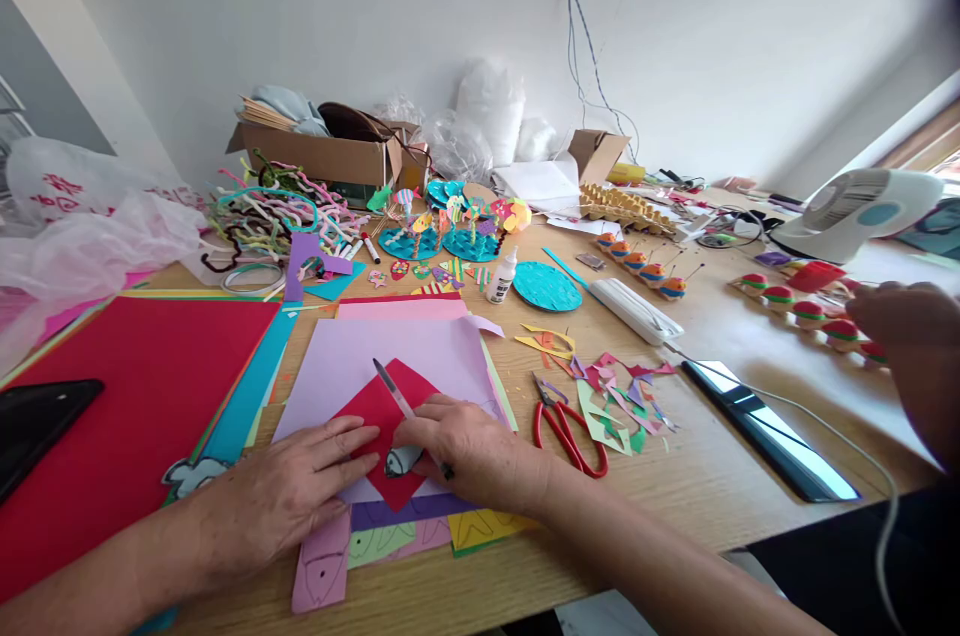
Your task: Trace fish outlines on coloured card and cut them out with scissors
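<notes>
My right hand point(469, 446) is closed around a pen point(394, 389), its back end pointing up and to the left. Under that hand lies a red paper square point(401, 381), turned cornerwise on a light purple sheet point(322, 366). A small pale blue paper fish point(402, 461) rests on the red square, beside my right fingers. My left hand point(289, 476) lies flat with fingers stretched out, its fingertips at the red square's left edge. Paper pieces with drawn fish outlines, among them a pink strip point(322, 566), stick out below the purple sheet.
Red-handled scissors point(562, 426) and paper scraps point(622, 396) lie to the right, near a dark phone point(765, 426). A glue bottle point(502, 278) stands beside a blue disc point(546, 286). Red paper point(150, 366) is on the left. Another person's hand point(911, 346) is at far right.
</notes>
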